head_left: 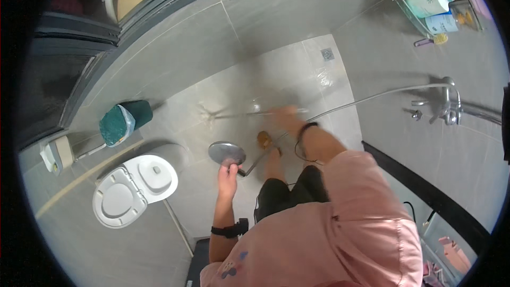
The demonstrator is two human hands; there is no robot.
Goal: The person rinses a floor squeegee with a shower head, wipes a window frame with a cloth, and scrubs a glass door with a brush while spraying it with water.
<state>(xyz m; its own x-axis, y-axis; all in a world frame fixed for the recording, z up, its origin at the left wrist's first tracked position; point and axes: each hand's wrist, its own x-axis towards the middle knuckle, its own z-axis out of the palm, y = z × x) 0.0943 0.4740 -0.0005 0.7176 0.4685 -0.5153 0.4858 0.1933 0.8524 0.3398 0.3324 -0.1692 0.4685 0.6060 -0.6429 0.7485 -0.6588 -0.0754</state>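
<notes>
My left hand (227, 180) is closed at the near edge of a round, shiny metal shower head (223, 151). A thin metal pipe with a bend (255, 165) runs beside it. My right hand (282, 117), smeared by motion, is wrapped round a long, thin, pale stick (239, 115). The stick reaches left, low over the tiled floor, and its far end is too blurred to make out. A grey shower hose (372, 97) passes by my right wrist, which wears a dark band.
The chrome mixer tap (450, 101) is on the right wall, below a corner shelf (411, 21) of bottles. A white toilet (135, 191) with its lid up and a green bin (135, 117) stand at left. A floor drain (327, 54) lies at the far right.
</notes>
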